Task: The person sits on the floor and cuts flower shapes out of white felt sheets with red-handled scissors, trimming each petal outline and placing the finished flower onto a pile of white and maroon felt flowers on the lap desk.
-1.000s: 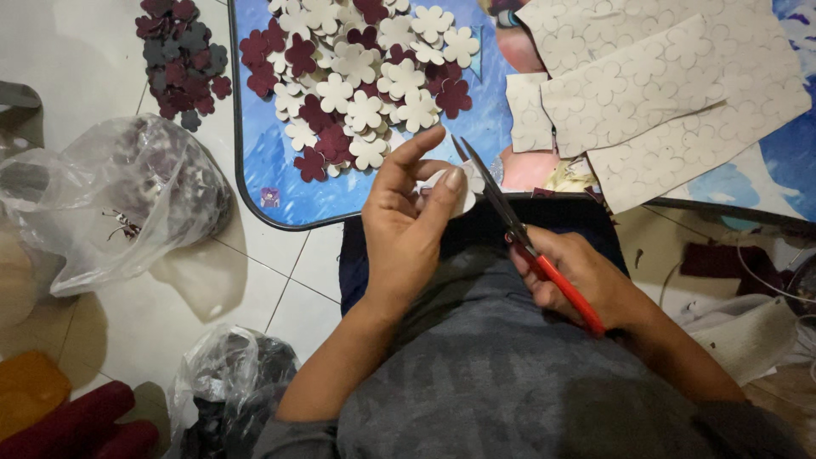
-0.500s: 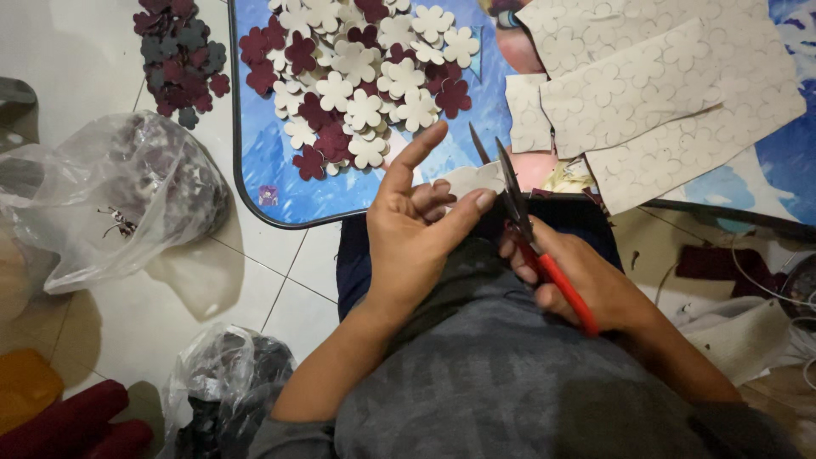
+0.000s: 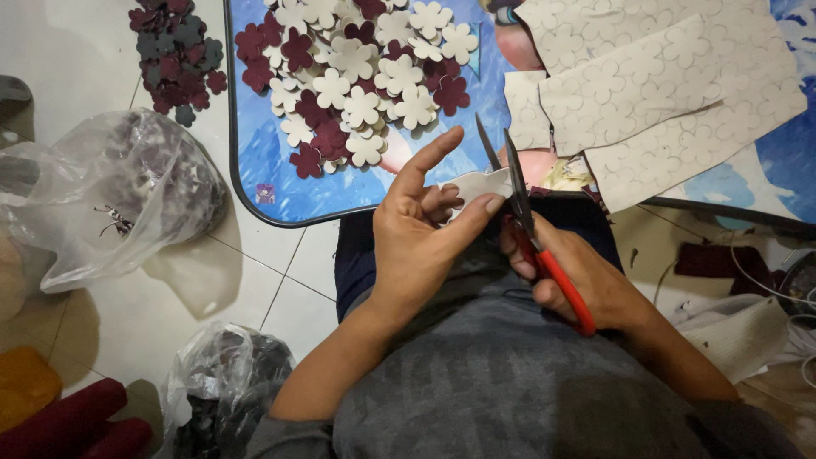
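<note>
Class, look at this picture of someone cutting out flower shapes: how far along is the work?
Done: a pile of cream and maroon cut flowers lies on the blue tray. In hand: the left hand holds a cream piece between the open blades of the red-handled scissors, gripped by the right hand. Left: cream sheets marked with flower outlines lie uncut.

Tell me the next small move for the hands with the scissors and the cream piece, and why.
Probably close the scissors a short way along the cream piece. The left hand pinches that piece between thumb and fingers, and the blades stand open right at its edge, held by the right hand on the red handles. Finished flower cutouts lie on the blue tray, so this shape likely follows them.
</note>
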The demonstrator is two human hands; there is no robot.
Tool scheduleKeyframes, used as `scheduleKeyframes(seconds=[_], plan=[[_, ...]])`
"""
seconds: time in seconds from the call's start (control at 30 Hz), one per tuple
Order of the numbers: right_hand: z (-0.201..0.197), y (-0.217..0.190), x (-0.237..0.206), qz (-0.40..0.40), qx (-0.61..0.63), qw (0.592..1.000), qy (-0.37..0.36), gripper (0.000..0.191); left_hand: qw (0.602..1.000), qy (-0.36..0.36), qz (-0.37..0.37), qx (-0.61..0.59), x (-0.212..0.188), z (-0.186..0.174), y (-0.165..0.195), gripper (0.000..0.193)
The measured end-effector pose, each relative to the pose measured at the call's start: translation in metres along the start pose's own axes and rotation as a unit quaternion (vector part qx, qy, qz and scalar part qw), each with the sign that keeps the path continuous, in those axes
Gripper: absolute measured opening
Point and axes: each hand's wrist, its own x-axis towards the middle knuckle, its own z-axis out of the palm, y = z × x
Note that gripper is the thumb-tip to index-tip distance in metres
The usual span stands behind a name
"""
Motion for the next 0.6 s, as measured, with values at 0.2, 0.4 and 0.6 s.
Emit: scheduleKeyframes(seconds=[0.2, 0.4, 0.6], plan=[[0.002, 0.005, -0.001, 0.028, 0.023, 0.999, 0.002, 0.107, 1.000, -0.006, 0.014, 0.027, 0.002, -0.003, -0.001, 0.069], [0.000, 0.009, -0.003, 0.023, 0.039, 0.999, 0.000, 0.100, 1.000, 0.004, -0.006, -0.004, 0.002, -0.006, -0.004, 0.072], [-0.001, 0.011, -0.003, 0.033, 0.025, 0.999, -0.007, 0.099, 0.999, -0.001, 0.016, -0.029, 0.003, -0.010, -0.003, 0.068]])
